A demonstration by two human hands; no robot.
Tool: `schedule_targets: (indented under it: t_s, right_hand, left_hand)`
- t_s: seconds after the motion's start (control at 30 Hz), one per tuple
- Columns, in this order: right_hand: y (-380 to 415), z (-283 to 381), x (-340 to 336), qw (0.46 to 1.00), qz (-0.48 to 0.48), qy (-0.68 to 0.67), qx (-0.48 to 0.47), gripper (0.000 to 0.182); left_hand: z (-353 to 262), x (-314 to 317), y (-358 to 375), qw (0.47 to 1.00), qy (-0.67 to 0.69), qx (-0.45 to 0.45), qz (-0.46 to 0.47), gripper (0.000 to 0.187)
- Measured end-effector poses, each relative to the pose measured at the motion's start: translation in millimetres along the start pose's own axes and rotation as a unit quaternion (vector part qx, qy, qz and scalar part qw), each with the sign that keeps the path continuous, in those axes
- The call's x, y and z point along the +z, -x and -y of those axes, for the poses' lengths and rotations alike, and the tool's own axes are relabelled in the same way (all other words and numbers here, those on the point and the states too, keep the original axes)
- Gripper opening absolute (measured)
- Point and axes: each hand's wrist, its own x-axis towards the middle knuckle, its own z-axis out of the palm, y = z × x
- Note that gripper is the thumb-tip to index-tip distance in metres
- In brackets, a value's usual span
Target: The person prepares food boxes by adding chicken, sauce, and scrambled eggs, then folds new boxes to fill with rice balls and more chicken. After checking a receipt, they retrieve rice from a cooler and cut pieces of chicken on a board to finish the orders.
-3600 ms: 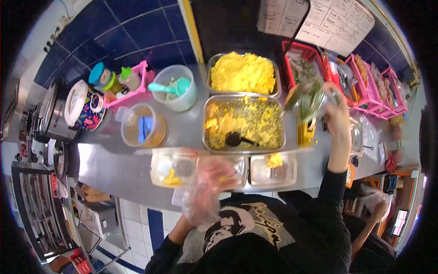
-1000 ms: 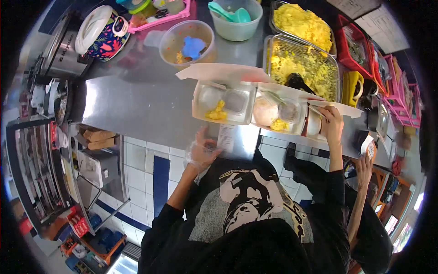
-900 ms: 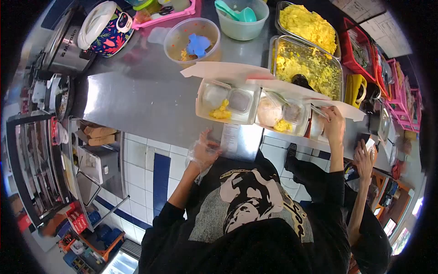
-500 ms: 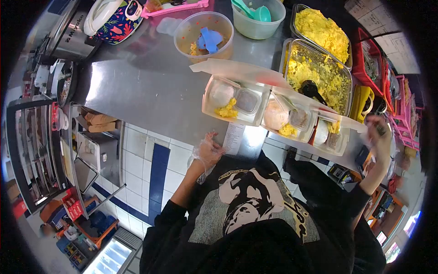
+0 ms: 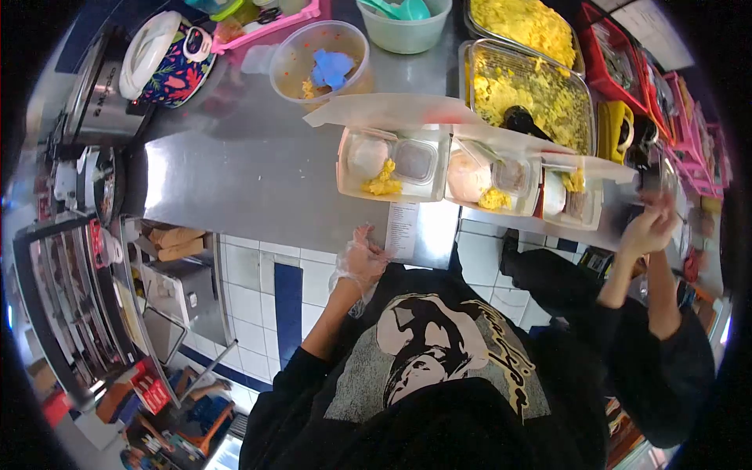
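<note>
My left hand [image 5: 363, 261], in a clear plastic glove, rests at the counter's front edge with fingers loosely apart and nothing in them. Beside its fingertips lies a printed paper slip [image 5: 402, 232]. Lidded paper boxes stand open in a row: the left box [image 5: 348, 182], the middle box [image 5: 513, 207] and the right box [image 5: 589, 218]. Inside show pale rounded mounds, yellow scrambled egg [image 5: 384, 182] and a clear lidded tub [image 5: 417, 162]. My right hand [image 5: 648, 232] is out past the right box, smeared by motion; what it holds, I cannot tell.
Another person's forearm [image 5: 663, 301] crosses close beside my right hand. Behind the boxes stand a glass tray of egg [image 5: 583, 125] with a black-handled utensil, a round plastic tub [image 5: 280, 74] and a green bowl [image 5: 407, 37]. A flowered rice cooker [image 5: 182, 84] stands at the back left.
The view has shifted, so the counter items sit further left and up. My right hand appears slightly lower, and another person's forearm now shows beside it. My left hand keeps its place.
</note>
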Motion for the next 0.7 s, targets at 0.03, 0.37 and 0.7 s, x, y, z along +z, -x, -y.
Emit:
schedule_targets:
  t_s: [0.03,0.37,0.7]
  right_hand:
    - [44,47,6,0.999,-0.008,0.032,0.001,0.020]
    - [482,57,-159,0.730,0.492,0.047,0.472,0.038]
    - [557,13,-471,0.715,0.208,-0.072,0.663,0.035]
  left_hand:
    - [-4,-3,0,0.999,0.021,-0.021,0.016,0.066]
    - [44,45,4,0.975,-0.143,0.114,-0.128,0.066]
    - [16,88,68,0.965,-0.025,0.097,-0.240,0.063]
